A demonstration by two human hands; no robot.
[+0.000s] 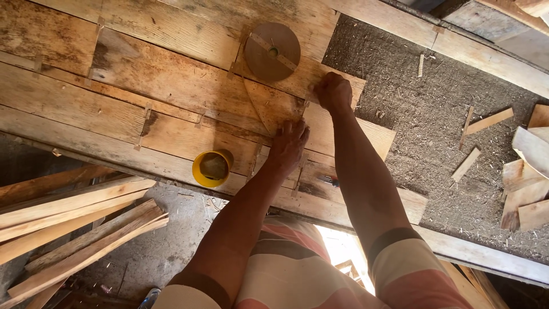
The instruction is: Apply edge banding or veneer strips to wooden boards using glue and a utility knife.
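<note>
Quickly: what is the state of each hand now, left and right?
Left hand: open, pressed flat on the wooden board.
Right hand: closed in a fist on the board; what it holds cannot be told.

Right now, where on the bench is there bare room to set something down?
Bare planks lie left of the brown tape roll and above the yellow cup. Crowded: around the left hand and right hand, and the wood offcuts at far right.

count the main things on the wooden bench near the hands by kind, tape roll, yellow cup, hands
brown tape roll: 1
yellow cup: 1
hands: 2, left hand flat on the planks, right hand closed at the plank's edge
total: 4
</note>
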